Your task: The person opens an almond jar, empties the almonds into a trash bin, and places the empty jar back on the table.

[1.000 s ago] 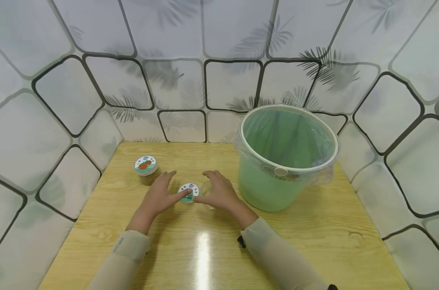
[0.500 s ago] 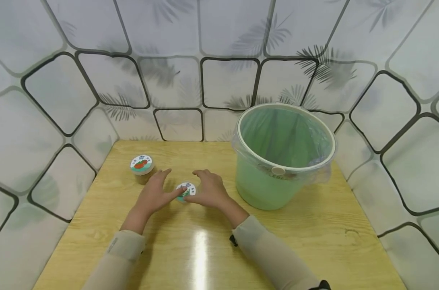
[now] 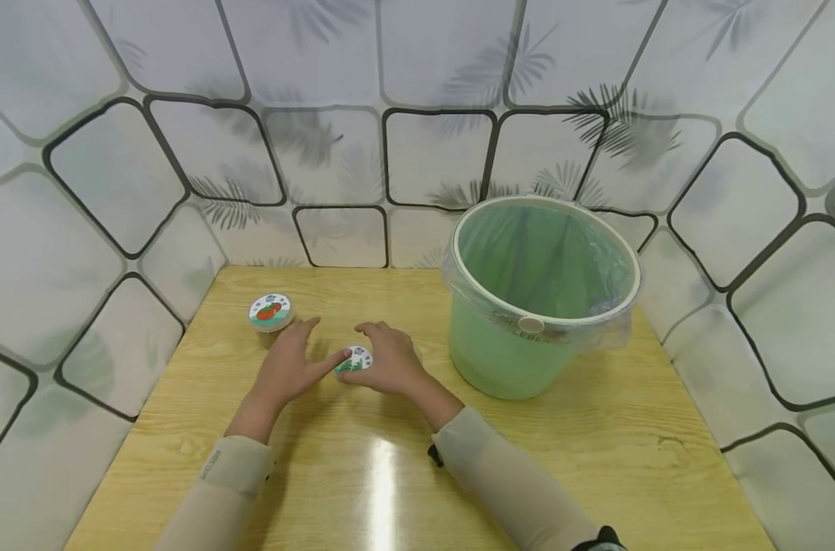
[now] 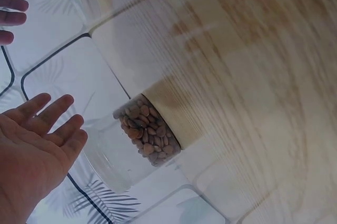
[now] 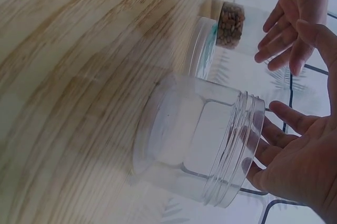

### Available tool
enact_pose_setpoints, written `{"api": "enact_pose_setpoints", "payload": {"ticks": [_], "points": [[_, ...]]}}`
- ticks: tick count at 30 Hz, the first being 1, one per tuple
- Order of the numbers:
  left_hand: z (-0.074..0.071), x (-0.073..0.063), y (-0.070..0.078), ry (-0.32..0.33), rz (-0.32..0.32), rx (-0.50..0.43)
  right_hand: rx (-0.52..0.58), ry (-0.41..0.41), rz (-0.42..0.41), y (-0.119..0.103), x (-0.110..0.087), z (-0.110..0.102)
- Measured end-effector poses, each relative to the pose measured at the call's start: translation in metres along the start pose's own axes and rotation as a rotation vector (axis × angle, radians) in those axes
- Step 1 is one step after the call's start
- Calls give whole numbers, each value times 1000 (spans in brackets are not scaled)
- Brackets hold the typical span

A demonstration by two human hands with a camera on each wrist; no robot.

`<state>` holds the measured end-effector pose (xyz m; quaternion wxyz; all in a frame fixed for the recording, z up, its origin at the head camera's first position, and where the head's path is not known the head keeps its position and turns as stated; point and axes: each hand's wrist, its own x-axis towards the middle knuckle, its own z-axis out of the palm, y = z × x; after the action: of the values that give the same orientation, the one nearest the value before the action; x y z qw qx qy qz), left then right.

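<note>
A round lid (image 3: 353, 360) with a green plant picture lies flat on the wooden table. In the right wrist view this lid (image 5: 202, 50) is beside an uncapped clear jar (image 5: 195, 134). My right hand (image 3: 389, 360) is spread over the lid's right side, and its fingers overlap the jar's mouth in the right wrist view. The left hand (image 3: 286, 367) hovers at the lid's left with thumb and fingers apart, holding nothing. Just beyond its fingers stands a second clear jar (image 4: 147, 129), partly filled with brown kernels. Its lid (image 3: 270, 310) carries a tomato picture.
Right of the hands stands a green bucket (image 3: 507, 360) lined with a clear plastic bag. A patterned wall covering (image 3: 341, 237) encloses the wooden table (image 3: 527, 459) at the back and both sides.
The right hand has moved left, over the lid and past the clear jar. My left hand has drifted slightly left, and the head view has shifted a little.
</note>
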<state>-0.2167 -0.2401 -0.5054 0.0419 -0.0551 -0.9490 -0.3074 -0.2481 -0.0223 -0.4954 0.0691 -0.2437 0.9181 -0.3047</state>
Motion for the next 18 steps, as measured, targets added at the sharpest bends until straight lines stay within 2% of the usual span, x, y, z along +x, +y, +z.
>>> {"api": "enact_pose_setpoints", "payload": {"ticks": [6, 13, 18], "points": [[-7, 2, -1, 18, -7, 3, 28, -7, -20, -4, 5, -1], [-9, 2, -6, 43, -1, 12, 182, -50, -21, -7, 7, 0], [-9, 0, -7, 65, 9, 3, 228, -75, -37, -11, 8, 2]]}}
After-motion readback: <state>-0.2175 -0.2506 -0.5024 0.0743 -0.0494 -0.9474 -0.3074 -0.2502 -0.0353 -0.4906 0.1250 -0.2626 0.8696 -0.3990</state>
